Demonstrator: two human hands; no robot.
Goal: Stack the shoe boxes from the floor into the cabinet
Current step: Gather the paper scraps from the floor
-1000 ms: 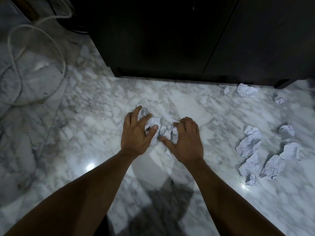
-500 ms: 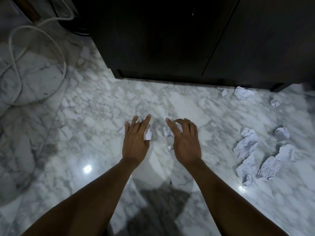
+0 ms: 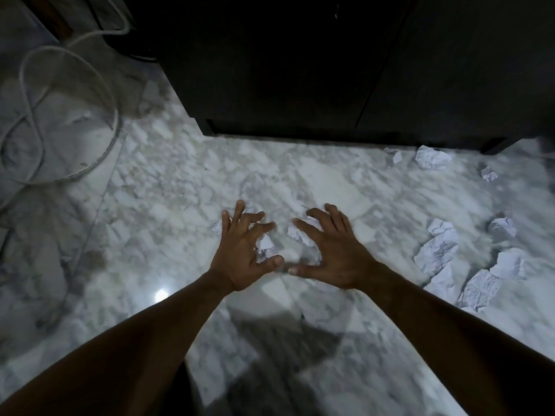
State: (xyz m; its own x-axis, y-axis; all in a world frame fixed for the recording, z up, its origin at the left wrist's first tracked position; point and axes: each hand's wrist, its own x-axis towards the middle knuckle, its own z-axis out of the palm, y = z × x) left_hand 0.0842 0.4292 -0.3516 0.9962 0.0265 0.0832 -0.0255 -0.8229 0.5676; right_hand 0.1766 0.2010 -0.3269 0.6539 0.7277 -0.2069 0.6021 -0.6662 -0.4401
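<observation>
Glossy white-and-grey veined marble floor, dimly lit, one bright lamp reflection beside the left forearm. At the far edge of the floor: dark flat-fronted cabinet, visible doors closed, one short foot showing at its right end.

Left hand and right hand side by side at mid-floor, palms down, well short of the cabinet. Fingers of both spread and slightly bent, gripping nothing; contact with the floor not determinable.

Beneath and between the hands: small crumpled white paper scraps, partly covered.

Toward the right edge of the floor: cluster of larger crumpled white paper sheets, apart from the hands.

Just before the cabinet's right foot: crumpled white paper ball, smaller bits beside it.

At the left edge of the floor: pale grey cable in a loose loop.
</observation>
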